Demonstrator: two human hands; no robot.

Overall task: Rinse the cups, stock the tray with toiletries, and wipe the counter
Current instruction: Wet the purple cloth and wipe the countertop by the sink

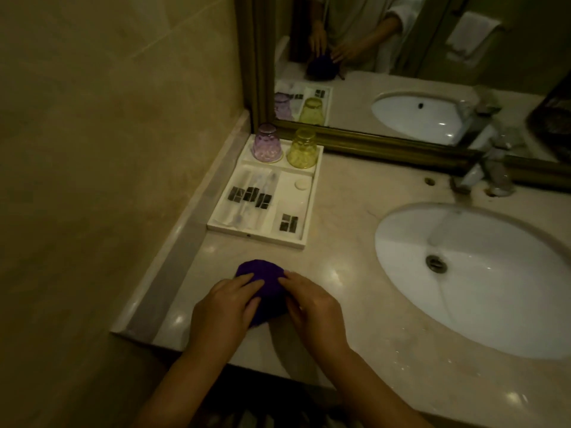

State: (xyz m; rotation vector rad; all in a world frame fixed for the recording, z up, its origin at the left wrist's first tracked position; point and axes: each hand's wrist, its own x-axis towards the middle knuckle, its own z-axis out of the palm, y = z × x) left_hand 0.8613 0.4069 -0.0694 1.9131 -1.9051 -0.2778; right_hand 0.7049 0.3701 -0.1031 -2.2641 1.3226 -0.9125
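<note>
Cloth: our purple cloth lies bunched on the counter, near the front edge, just in front of the tray.
Left hand: our left hand rests on the cloth's left side, fingers loosely curled over it — pressing rather than gripping.
Right hand: our right hand lies on its right side, fingers nearly straight, tips on the cloth.
Tray: against the wall, holding packets and a small round soap.
Cups: the purple cup and yellow cup stand upside down in the tray's back section.
Sink: the sink sits to our right — well apart from the cloth.

Marble counter carries white tray and purple cloth.
</note>
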